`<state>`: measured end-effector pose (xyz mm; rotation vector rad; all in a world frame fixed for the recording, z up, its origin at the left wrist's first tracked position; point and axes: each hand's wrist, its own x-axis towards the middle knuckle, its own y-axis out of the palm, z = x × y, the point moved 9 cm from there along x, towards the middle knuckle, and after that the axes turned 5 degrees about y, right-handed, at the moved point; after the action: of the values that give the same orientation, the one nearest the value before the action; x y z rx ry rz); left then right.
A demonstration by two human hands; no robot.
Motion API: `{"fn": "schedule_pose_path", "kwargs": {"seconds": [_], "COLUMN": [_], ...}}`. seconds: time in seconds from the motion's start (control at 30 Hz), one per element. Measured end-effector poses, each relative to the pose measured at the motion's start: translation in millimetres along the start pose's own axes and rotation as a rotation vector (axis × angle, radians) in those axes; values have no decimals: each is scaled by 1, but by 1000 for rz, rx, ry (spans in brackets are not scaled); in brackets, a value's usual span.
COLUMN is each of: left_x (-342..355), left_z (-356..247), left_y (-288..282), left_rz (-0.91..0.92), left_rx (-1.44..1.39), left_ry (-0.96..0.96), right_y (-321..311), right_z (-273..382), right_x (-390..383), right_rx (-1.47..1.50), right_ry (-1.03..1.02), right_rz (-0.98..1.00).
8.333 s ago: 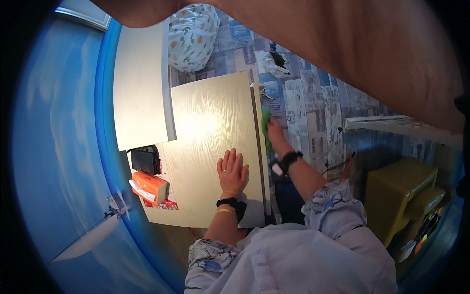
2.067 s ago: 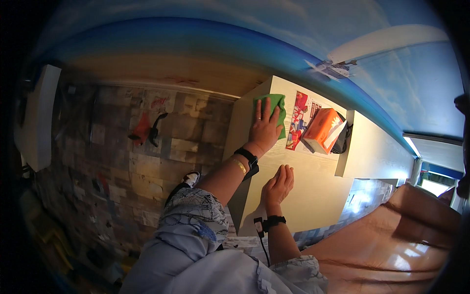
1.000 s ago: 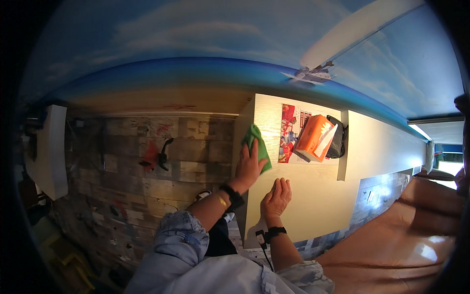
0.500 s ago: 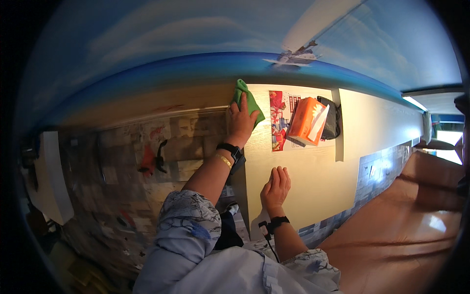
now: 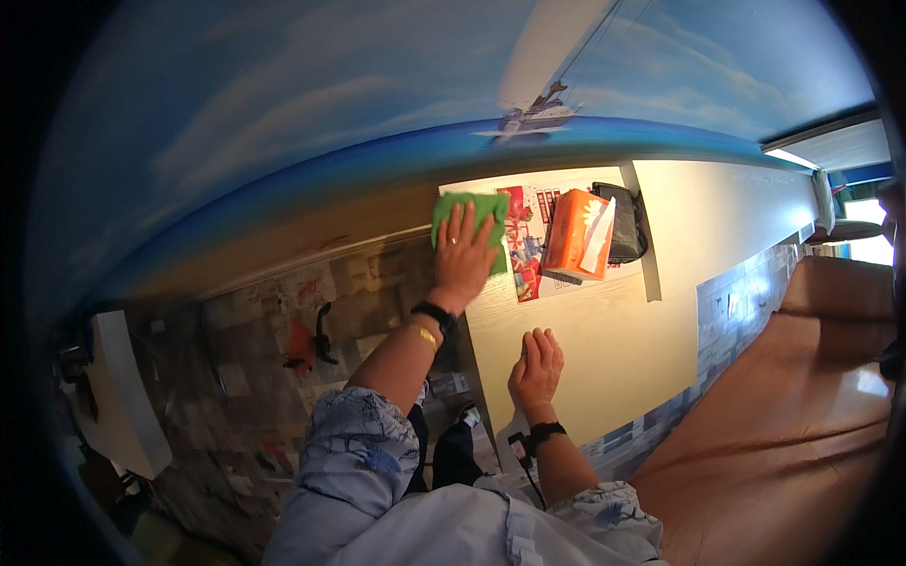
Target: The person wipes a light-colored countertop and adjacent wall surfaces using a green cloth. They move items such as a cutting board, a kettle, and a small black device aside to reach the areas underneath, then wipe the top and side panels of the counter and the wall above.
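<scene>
One painted wall (image 5: 330, 123) spans from ten to one o'clock, showing sky and sea with a sailing boat (image 5: 536, 115) near one. Patterned floor (image 5: 245, 415) fills eight o'clock, and a creased brown cover (image 5: 755, 424) lies at four. Between three and four stands a pale wooden table (image 5: 613, 349), with a raised white unit (image 5: 727, 217) on its far side toward half past two. On the tabletop near two o'clock lies a red-and-white printed sheet (image 5: 524, 255), partly under an orange tissue pack (image 5: 572, 236).

At twelve, just above the middle, a green cloth (image 5: 496, 209) lies at the table's corner, beside the sheet's left edge. The left hand (image 5: 464, 264) lies flat on it, fingers apart. Between four and five, the right hand (image 5: 538, 371) is held narrow, fingers together and slightly bent; whether it holds anything or touches the table cannot be told. A black pouch (image 5: 623, 226) sits at the pack's three o'clock side. Smallest are a gold bracelet (image 5: 422, 333) above the left wrist and a ring (image 5: 453, 241).
</scene>
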<state>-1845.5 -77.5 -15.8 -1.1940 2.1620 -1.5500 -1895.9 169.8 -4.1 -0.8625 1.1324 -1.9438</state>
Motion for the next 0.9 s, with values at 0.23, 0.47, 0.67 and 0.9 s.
{"fn": "schedule_pose_path", "kwargs": {"seconds": [0.23, 0.47, 0.67, 0.9], "left_x": [58, -13, -42, 56], "left_z": [-14, -75, -54, -3], "left_y": [22, 35, 10, 11], "left_rz": [60, 266, 242, 155], "left_rx": [49, -26, -20, 109], "left_ry": [66, 322, 364, 106], "right_y": [-3, -3, -8, -11], "right_z": [1, 0, 0, 1], "right_x": [-2, 0, -1, 2], "right_rx": [1, -4, -10, 22], "right_ry": [4, 17, 26, 9], "right_rz": [0, -14, -42, -52]}}
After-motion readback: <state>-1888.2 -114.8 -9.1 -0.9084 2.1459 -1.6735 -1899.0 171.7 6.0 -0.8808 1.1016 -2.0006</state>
